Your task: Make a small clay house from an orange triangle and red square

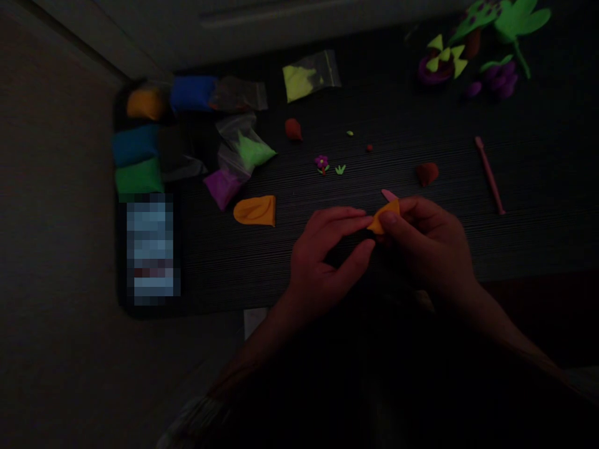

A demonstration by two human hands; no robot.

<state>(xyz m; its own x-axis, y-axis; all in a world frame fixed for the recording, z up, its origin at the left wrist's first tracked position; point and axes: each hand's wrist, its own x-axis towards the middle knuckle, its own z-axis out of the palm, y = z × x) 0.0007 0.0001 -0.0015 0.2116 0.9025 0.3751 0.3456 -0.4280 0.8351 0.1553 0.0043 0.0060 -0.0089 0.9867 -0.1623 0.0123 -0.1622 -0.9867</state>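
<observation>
My right hand (433,243) pinches a flattened piece of orange modelling clay (387,215) between thumb and fingers. My left hand (330,246) is at the clay's left tip, fingers stretched out and thumb apart from them; whether they touch it is hard to tell. Just behind the clay shows a pink pointed tip (388,195), its other end hidden. A folded orange clay piece (255,211) lies left of my hands. Beyond them are a small purple clay flower (321,163), a green leafy bit (340,169) and a dark red lump (427,173).
On the dark table (299,274), bags of coloured clay, one yellow (304,81), stand at the back left. A phone (150,249) lies at the left edge. A pink modelling tool (490,176) rests on the right. Finished-looking clay shapes, including purple grapes (500,80), sit at the back right.
</observation>
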